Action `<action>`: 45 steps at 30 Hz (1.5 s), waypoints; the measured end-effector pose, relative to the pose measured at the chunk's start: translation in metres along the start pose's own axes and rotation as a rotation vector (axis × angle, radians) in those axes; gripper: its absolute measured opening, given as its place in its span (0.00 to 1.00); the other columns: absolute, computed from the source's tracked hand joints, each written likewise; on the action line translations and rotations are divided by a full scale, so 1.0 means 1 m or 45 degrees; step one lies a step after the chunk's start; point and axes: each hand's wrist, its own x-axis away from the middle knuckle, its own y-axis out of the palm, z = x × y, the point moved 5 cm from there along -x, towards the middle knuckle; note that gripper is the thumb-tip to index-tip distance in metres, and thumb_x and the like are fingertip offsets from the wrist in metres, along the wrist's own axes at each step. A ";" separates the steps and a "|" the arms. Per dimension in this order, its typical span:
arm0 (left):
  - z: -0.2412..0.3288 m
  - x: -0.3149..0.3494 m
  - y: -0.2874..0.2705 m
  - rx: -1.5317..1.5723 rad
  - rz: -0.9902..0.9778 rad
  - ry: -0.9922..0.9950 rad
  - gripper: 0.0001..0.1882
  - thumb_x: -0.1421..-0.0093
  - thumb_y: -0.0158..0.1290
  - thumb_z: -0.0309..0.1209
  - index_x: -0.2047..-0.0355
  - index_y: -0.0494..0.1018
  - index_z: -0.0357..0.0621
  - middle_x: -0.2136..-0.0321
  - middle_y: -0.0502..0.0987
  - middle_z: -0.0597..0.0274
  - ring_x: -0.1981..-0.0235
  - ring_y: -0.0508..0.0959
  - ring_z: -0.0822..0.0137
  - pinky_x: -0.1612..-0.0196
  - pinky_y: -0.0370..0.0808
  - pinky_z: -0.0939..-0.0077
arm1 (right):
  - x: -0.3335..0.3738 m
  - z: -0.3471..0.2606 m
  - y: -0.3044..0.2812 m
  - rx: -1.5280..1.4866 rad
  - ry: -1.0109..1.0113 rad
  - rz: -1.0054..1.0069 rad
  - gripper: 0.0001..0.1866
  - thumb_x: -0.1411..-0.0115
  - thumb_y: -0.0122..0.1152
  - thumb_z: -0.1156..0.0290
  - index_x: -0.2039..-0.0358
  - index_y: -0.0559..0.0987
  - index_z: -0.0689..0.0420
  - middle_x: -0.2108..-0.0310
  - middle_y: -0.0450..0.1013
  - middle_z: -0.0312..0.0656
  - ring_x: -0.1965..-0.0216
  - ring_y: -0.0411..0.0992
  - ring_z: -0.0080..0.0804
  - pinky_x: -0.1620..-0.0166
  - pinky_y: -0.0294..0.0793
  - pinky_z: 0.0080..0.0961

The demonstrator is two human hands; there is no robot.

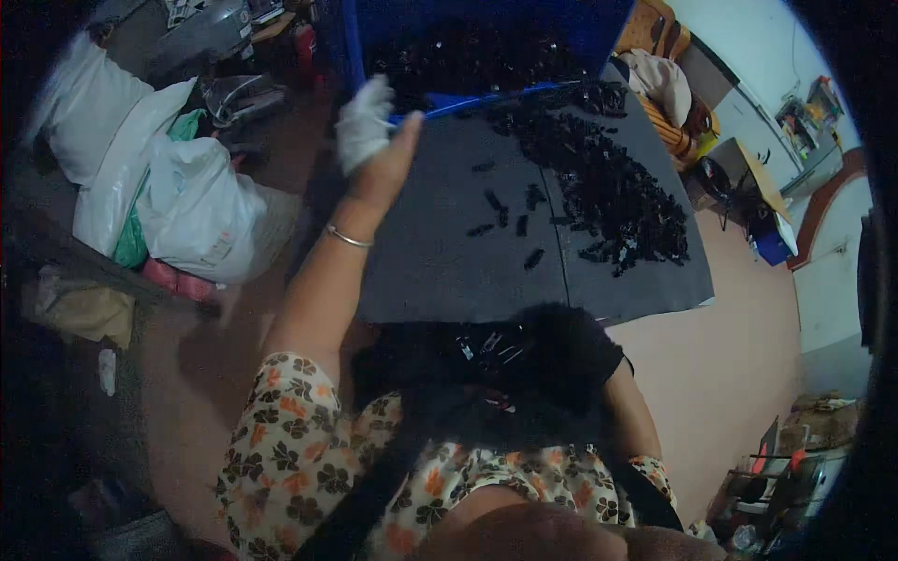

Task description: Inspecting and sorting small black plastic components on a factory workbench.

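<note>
My left hand [372,136], in a partly white glove with the thumb bare, reaches far forward by the near left corner of a blue bin [354,47]. Its fingers are stretched and the thumb stands apart, with nothing visible in them. Many small black parts lie in the bin, and a pile of similar black parts [608,187] covers the right of the dark grey tabletop [421,243]. My right hand [585,346], in a black glove, is low by my lap beside dark material holding several small shiny metal pieces [491,348]. Its fingers merge into the dark.
White plastic sacks [201,210] stand on the left, with a red bottle-like object [305,42] behind them. A wooden chair with cloth [659,79] is at the back right. An open cardboard box [762,182] and a cluttered rack [772,477] stand on the right.
</note>
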 end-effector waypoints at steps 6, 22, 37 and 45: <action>-0.086 0.012 -0.002 -0.364 0.092 -0.284 0.31 0.55 0.60 0.38 0.55 0.66 0.28 0.52 0.66 0.38 0.51 0.67 0.46 0.46 0.61 0.67 | -0.009 -0.019 -0.055 0.141 -0.010 0.211 0.18 0.55 0.61 0.66 0.63 0.74 0.59 0.69 0.72 0.50 0.67 0.71 0.48 0.65 0.70 0.34; -0.081 0.021 0.022 -0.407 -0.207 -0.303 0.34 0.49 0.53 0.37 0.47 0.56 0.31 0.54 0.67 0.42 0.51 0.68 0.47 0.48 0.63 0.66 | -0.327 -0.058 -0.316 0.989 -0.355 1.004 0.17 0.46 0.50 0.64 0.57 0.69 0.59 0.59 0.67 0.52 0.56 0.67 0.47 0.55 0.67 0.37; -0.073 0.025 0.021 -0.327 -0.208 -0.452 0.39 0.51 0.55 0.31 0.43 0.48 0.32 0.54 0.66 0.40 0.54 0.70 0.48 0.52 0.67 0.66 | -0.295 -0.040 -0.327 1.255 -0.531 1.142 0.10 0.52 0.50 0.66 0.74 0.72 0.59 0.71 0.70 0.51 0.65 0.69 0.50 0.61 0.69 0.40; -0.064 0.026 0.019 -0.025 -0.354 -0.346 0.44 0.46 0.51 0.38 0.40 0.37 0.30 0.44 0.57 0.39 0.45 0.62 0.49 0.45 0.60 0.72 | -0.260 -0.043 -0.324 1.333 -0.319 1.110 0.10 0.51 0.49 0.67 0.73 0.72 0.60 0.70 0.70 0.51 0.64 0.69 0.51 0.61 0.69 0.40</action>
